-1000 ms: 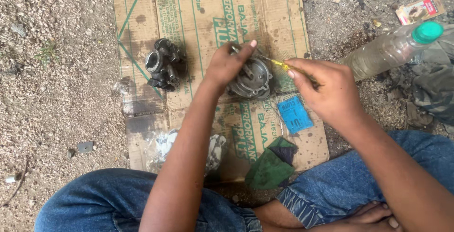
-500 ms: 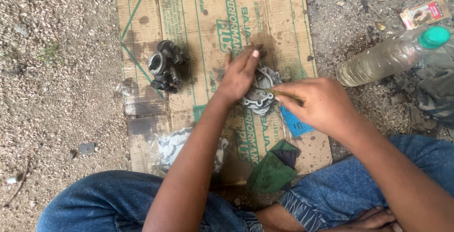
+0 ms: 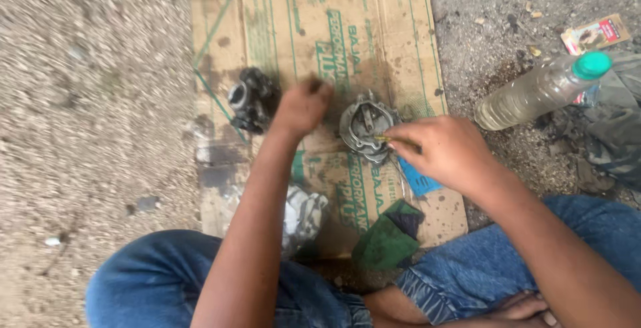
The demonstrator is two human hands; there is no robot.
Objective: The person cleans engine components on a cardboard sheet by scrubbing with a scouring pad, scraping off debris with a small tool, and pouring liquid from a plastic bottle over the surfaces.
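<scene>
The flattened cardboard sheet point(image 3: 314, 27) is matt brown paperboard, printed in green and blotched with dark oily stains. The round carburettor part point(image 3: 364, 127) on it looks like dull grey cast metal, grimy rather than polished. The second part point(image 3: 250, 101) is darker, greasy metal, though blur hides its finish. A clear plastic bottle point(image 3: 534, 91) is glossy, with a smooth green cap. The green rag point(image 3: 387, 238) is soft matt cloth. The ground point(image 3: 87, 101) is rough, gritty gravel. The jeans point(image 3: 160, 281) are coarse blue denim.

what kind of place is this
Likely an outdoor roadside repair spot: gravel ground, a flattened cardboard sheet as a work mat, and oily metal engine parts on it.
</scene>
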